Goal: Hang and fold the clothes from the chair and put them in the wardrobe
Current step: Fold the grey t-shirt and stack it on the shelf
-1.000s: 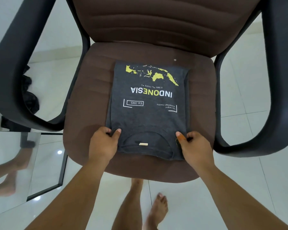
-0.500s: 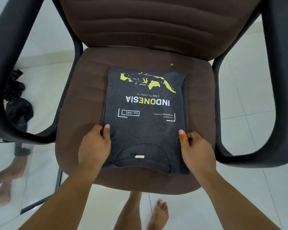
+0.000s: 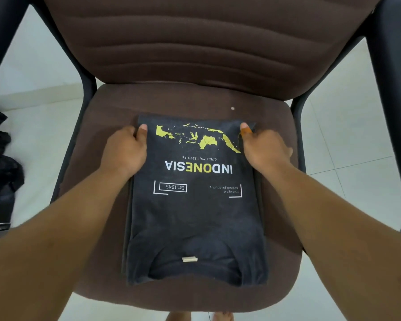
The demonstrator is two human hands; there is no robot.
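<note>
- While the dark grey "INDONESIA" T-shirt lies as a narrow folded panel on the brown chair seat, one more fold and the trip to the wardrobe look left to do.
- Left of the shirt, dark clothes lie on the floor, seemingly unsorted.
- Left hand: its grip pinches the shirt's far-left corner, thumb on top.
- Right hand: its grip pinches the shirt's far-right corner likewise.

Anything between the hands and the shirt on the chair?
Nothing visible. The left hand and right hand already grip the far corners of the folded shirt, thumbs on top, as it lies flat on the chair seat. No wardrobe shows in this view.
</note>
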